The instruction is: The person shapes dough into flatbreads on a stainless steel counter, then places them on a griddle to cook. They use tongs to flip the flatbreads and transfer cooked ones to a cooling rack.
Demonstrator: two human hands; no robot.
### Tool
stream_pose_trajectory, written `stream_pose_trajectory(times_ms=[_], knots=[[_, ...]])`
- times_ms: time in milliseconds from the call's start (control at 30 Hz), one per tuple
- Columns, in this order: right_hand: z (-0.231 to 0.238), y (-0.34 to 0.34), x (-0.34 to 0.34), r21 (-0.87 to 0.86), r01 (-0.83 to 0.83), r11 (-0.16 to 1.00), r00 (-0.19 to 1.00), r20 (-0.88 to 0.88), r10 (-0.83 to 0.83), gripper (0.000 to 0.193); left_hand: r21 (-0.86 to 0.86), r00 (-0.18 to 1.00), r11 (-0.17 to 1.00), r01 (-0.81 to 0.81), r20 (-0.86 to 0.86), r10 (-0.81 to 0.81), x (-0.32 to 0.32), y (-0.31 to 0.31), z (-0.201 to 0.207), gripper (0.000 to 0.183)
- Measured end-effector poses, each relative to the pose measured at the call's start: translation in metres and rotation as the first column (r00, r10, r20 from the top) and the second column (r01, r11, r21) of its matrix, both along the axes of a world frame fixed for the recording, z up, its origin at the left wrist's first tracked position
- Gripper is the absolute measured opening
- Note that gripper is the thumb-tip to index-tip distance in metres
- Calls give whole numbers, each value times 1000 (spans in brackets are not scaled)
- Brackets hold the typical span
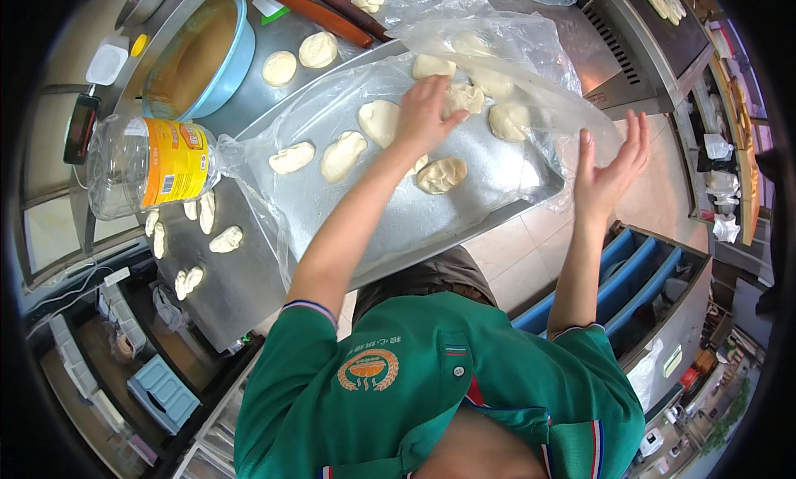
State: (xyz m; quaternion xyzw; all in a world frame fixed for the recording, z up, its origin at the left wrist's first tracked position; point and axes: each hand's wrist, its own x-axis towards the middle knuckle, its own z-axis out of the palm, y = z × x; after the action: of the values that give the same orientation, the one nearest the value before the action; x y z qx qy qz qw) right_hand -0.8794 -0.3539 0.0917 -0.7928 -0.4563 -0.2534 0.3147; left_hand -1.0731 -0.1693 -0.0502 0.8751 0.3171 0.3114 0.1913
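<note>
My left hand [424,118] reaches over a metal tray [373,234] of pale dough pieces. Its thumb and fingers are spread beside a wrinkled dough piece [464,100]; whether they press on it cannot be told. Another dough piece [434,66] lies just past the fingertips. Around the forearm are a flat oval of dough [343,156] and a rounder, creased one [442,176]. At the right, my right hand [612,170] is raised with fingers apart beside the lifted edge of a clear plastic sheet [539,79]. That sheet covers the tray's far right dough.
A blue basin [242,52] and dough rounds [279,68] sit beyond the tray, near rolling pins [322,19]. A plastic jug with a yellow label [177,160] stands at left. Below it, small dough strips [225,239] lie on the metal table. Blue bins [638,282] are at lower right.
</note>
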Motion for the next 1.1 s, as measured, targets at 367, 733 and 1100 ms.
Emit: stream_pose_trajectory(times_ms=[367, 733, 1100], knots=[[-5, 18, 135, 332, -156, 930, 740, -585, 333, 16, -405, 904, 914, -17, 383, 187, -46, 2, 9, 27], [-11, 17, 116, 475, -40, 879, 773, -543, 328, 15, -8, 995, 996, 86, -44, -86, -63, -67, 16, 65], [-9, 6, 114, 469, -91, 878, 803, -487, 344, 15, -478, 957, 851, 218, 277, -90, 91, -44, 52, 32]])
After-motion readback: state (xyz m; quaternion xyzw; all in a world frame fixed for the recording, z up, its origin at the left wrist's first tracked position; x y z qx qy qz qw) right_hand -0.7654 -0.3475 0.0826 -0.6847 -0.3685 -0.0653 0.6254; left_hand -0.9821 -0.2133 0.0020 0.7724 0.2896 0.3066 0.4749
